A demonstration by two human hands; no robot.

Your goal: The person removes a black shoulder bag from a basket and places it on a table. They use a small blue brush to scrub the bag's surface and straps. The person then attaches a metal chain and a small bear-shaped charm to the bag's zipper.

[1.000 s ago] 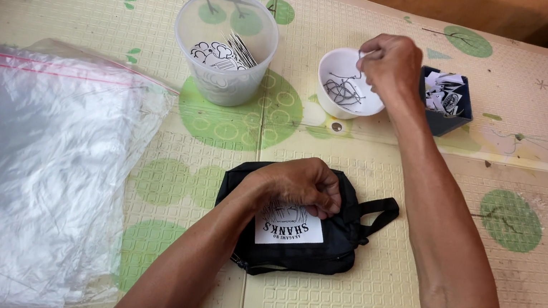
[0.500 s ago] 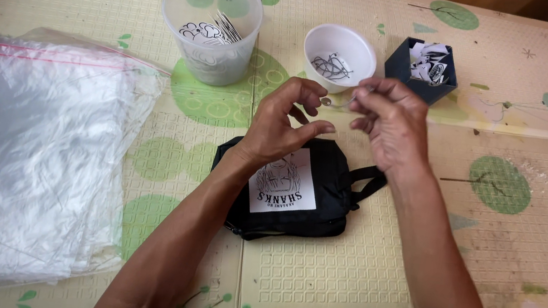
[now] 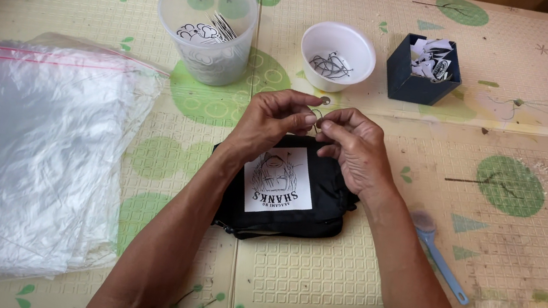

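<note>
A small black pouch (image 3: pixel 293 218) with a white printed label (image 3: pixel 279 179) lies flat in front of me. Just above its far edge, my left hand (image 3: pixel 270 123) and my right hand (image 3: pixel 355 144) meet fingertip to fingertip. Between them they pinch a small thin metal ring (image 3: pixel 316 118). Behind the hands stands a white bowl (image 3: pixel 338 53) with several thin metal rings inside.
A clear plastic tub (image 3: pixel 208 25) with printed tags stands at the back left. A dark blue box (image 3: pixel 423 69) of paper pieces is at the back right. A stack of clear zip bags (image 3: pixel 22 145) covers the left side. A blue plastic spoon (image 3: pixel 440 255) lies right of my forearm.
My right hand left the white bowl and came back over the pouch. My left hand lifted off the pouch, and both now pinch the small ring together.
</note>
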